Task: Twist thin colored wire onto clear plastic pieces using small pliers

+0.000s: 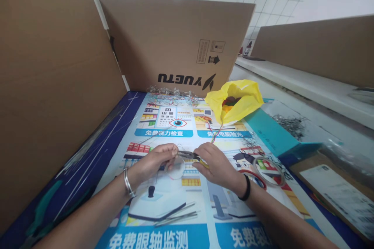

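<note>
My right hand (215, 163) is closed around pliers (187, 155) with dark jaws and yellow handles, pointing left. Fingers of my left hand (157, 160) pinch a thin wire loop (175, 177), which hangs in a rough circle below the plier tips. The jaws meet the wire close to my left fingertips; the exact contact is too small to make out. Colored strands (215, 135) run from behind my right hand up to a yellow bag (233, 101). Short thin rods (177, 216) lie on the printed mat (201, 202) in front of me.
Cardboard panels (175, 39) wall off the back and left. Tangled wire pieces (175, 96) lie along the back panel. Green-handled cutters (43, 206) are at lower left. Wire coils (269, 171) lie at right, beside a teal box (269, 132) and a labeled carton (336, 190).
</note>
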Demonstrator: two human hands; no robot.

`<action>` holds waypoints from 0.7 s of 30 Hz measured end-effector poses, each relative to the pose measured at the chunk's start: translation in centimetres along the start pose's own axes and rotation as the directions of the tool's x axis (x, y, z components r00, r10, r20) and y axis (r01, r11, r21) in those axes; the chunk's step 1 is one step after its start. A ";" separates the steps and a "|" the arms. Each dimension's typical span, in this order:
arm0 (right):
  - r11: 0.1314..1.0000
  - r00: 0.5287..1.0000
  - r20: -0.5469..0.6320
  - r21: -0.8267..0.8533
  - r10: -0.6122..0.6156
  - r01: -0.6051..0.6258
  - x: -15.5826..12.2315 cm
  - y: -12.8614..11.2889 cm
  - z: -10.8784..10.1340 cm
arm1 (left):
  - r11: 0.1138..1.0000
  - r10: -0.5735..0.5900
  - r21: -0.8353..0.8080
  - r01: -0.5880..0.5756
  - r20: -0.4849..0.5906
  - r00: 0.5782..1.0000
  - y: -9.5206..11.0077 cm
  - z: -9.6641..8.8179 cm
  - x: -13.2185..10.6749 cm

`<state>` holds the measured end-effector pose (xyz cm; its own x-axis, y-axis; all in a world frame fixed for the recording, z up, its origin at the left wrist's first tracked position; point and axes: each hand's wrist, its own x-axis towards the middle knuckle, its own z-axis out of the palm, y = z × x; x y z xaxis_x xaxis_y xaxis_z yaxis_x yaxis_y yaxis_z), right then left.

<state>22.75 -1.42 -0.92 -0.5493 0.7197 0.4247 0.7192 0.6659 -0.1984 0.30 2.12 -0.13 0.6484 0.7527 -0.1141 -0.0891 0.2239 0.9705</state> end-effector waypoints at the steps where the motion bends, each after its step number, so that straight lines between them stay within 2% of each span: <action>1: 1.000 1.000 0.000 -0.008 -0.005 0.005 0.0 0.0 0.0 | 1.000 -0.002 -0.010 0.002 0.014 1.000 -0.1 -0.1 0.0; 11: 0.979 0.996 0.066 -0.188 -0.065 0.077 0.0 -0.3 -0.5 | 0.997 -0.064 -0.028 0.067 0.095 0.993 -0.5 -0.4 -0.2; 16: 0.972 0.996 0.093 -0.233 -0.014 0.035 -0.1 -0.7 -0.3 | 0.999 -0.034 -0.024 0.035 0.037 0.999 0.0 0.0 -0.2; 21: 0.981 0.988 0.124 -0.183 0.092 -0.068 0.0 -0.8 0.1 | 0.999 -0.001 0.032 0.003 -0.056 0.998 0.3 0.4 -0.1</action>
<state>22.18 -1.95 -0.83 -0.5294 0.7968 0.2914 0.8206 0.5680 -0.0623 0.53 1.86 0.25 0.6050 0.7861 -0.1268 -0.0633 0.2062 0.9765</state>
